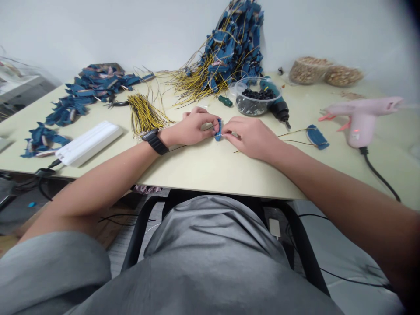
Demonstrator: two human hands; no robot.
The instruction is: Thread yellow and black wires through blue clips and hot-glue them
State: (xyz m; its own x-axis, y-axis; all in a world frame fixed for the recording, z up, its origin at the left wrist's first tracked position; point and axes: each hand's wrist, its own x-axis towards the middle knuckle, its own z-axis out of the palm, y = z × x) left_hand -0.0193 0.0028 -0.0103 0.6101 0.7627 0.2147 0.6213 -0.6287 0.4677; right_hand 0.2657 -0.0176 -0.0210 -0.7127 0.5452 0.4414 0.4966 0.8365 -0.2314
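Note:
Between my two hands, just above the table, is a small blue piece (218,131) with thin wire running by it. My left hand (193,127), with a black watch on its wrist, pinches this piece between thumb and fingertips. From the other side my right hand (247,134) closes thumb and forefinger at the piece's right edge; what lies in that pinch is too small to make out. A short dark wire end shows below the right hand. Right of it lies another blue piece (317,137) with two wires, yellow and dark.
Yellow-and-black wires (144,113) lie bundled near my left wrist. Behind stand a tall heap of blue wired pieces (234,48) and a clear tub (257,105) of small parts beside a power drill (278,108). A pink glue gun (362,118) is right, a white power strip (90,142) left.

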